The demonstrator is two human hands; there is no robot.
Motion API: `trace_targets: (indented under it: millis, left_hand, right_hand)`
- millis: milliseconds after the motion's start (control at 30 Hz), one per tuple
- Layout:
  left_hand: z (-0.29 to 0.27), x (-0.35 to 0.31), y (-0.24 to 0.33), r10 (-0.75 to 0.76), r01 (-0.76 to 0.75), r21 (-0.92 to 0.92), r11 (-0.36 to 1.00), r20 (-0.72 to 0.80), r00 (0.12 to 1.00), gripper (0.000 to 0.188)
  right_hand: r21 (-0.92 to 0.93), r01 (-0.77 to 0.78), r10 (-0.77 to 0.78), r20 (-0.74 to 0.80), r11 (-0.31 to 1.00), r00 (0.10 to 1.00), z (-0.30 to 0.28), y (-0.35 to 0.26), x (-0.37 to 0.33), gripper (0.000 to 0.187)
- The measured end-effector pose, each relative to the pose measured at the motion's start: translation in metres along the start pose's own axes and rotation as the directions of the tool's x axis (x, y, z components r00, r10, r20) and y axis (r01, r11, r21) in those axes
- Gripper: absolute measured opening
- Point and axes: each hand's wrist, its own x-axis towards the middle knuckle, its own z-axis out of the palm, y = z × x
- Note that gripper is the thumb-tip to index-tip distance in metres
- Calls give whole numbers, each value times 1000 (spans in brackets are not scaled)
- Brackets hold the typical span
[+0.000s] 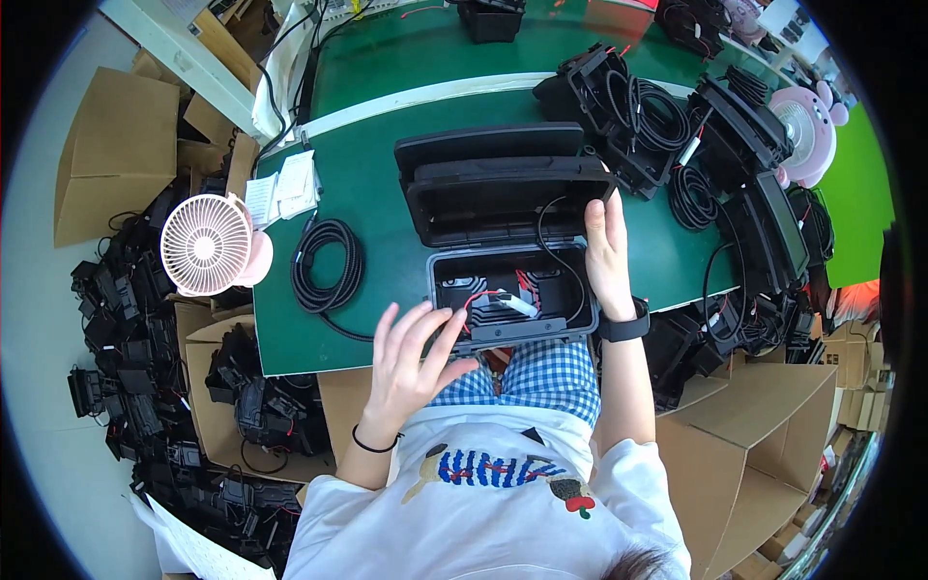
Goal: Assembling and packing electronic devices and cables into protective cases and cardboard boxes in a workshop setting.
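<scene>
Open black case [507,290] at worktop [367,193] near edge: rigid, likely light; hold by walls. Right hand [607,253] grasps its right wall; left hand [411,362] spread, empty.

Open case [509,290] on table [367,184] edge, cable coil [327,264] left, fan [207,244] farther left

Brown cardboard box [116,145], flaps open, stands well left of the left hand [411,362]. Open cardboard cartons [764,435] lie below and right of the right hand [607,253]. White paper labels [285,188] lie up-left of the left hand.
</scene>
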Motion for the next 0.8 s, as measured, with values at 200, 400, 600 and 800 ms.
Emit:
trace_targets:
  millis: [200,400,600,800]
  left_hand:
    - [3,5,-9,51,-52,16,999,56,997,51]
    - [-3,17,-13,22,-13,-88,996,93,995,39]
    - [3,14,-8,-79,81,-181,980,20,997,51]
    - [13,12,-11,-292,203,-292,935,-301,908,70]
  right_hand:
    - [-39,54,-53,14,998,998,1,-1,2,60]
    - [91,-15,-2,177,996,984,-3,-1,-1,66]
    - [74,0,-13,177,997,984,-6,-20,1,89]
    - [109,-66,51,133,992,990,0,-37,-6,54]
